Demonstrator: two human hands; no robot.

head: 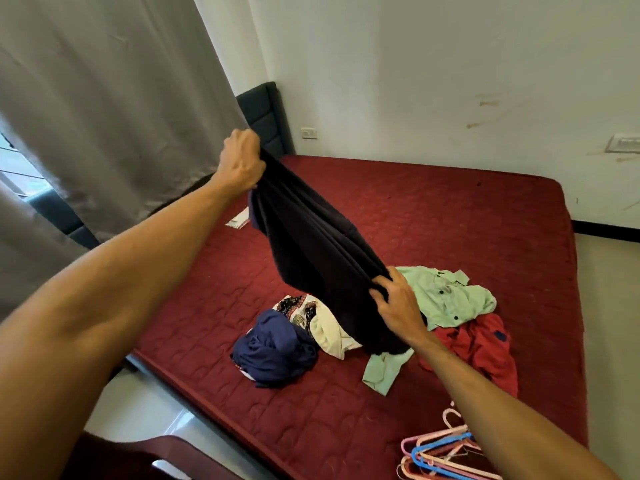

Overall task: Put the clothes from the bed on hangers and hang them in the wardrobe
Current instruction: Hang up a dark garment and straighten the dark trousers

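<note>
Above the bed (450, 209), a dark garment (311, 244) is being clutched by left hand (242, 164) and right hand (394, 303); hangers (440, 452) are probably being needed next.

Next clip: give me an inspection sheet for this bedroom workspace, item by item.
Surface: red quilted mattress, clothes on its near half.
Job's things: dark navy garment held above bed; mint green shirt, red shirt, blue bundled garment, cream patterned garment heaped below; pastel plastic hangers at near edge.
Clutter: small white item, unidentifiable.
Grips: left hand, right hand each clutch that garment.
Cables: nothing seen.
Surroundings: grey curtain, dark headboard, white wall; wardrobe not in view.
</note>
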